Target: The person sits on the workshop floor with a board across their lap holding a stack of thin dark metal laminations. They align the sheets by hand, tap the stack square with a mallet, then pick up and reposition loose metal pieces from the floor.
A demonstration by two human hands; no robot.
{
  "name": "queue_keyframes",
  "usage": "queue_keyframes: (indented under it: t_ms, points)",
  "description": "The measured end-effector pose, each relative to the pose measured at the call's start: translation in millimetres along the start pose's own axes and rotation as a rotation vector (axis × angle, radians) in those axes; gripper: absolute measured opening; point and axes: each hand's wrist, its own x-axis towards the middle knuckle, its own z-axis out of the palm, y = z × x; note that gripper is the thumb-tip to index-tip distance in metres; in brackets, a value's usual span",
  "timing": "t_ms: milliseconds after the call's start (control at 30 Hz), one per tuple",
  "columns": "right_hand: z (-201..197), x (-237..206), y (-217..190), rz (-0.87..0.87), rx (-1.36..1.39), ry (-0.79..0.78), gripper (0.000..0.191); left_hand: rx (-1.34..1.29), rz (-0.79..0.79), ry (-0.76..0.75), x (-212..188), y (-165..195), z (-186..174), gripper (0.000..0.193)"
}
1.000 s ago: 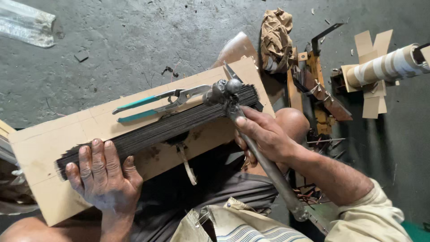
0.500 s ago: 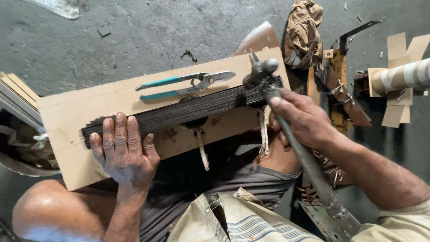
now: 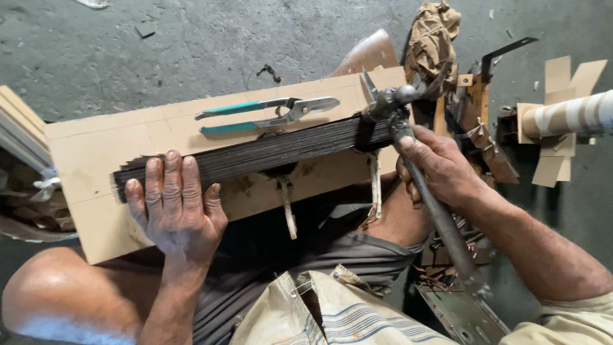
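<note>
A long bundle of thin dark strips [image 3: 274,152] lies across a cardboard board [image 3: 115,144] resting on my lap. My left hand [image 3: 174,207] presses flat on the bundle's left end, fingers spread over it. My right hand [image 3: 437,167] grips the metal handle of a long tool [image 3: 421,185] whose head [image 3: 388,105] sits at the bundle's right end, where a dark band wraps it. Teal-handled snips [image 3: 265,115] lie shut on the board just beyond the bundle.
Grey concrete floor lies beyond the board. A crumpled brown cloth [image 3: 434,35] and a metal fixture [image 3: 479,128] stand at the right. A striped roll on a cardboard stand [image 3: 568,118] is at far right. Stacked boards [image 3: 16,131] sit at the left edge.
The view has shifted, so the board and bundle sit further right and higher in frame. My right hand has slid down the tool handle, away from its head. The left hand stays pressed on the bundle.
</note>
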Motion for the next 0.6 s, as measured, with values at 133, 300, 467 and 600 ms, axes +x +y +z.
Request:
queue_keyframes:
  t_ms: [133, 300, 467, 600]
  points:
    - [1.0, -4.4, 1.9, -0.074, 0.113, -0.024, 0.029, -0.006, 0.003, -0.013, -0.7, -0.4, 0.3, 0.052]
    - [5.1, -10.7, 6.5, 0.037, -0.002, 0.018, 0.033, -0.014, 0.005, -0.011, -2.2, -0.2, 0.1, 0.053]
    - [7.9, -19.0, 11.8, -0.039, 0.036, 0.004, 0.036, -0.005, -0.004, -0.018, -3.1, -0.5, -0.5, 0.053]
    - [7.7, -25.0, 11.5, 0.052, 0.045, 0.019, 0.034, -0.011, 0.005, -0.021, -3.1, -0.9, -0.8, 0.053]
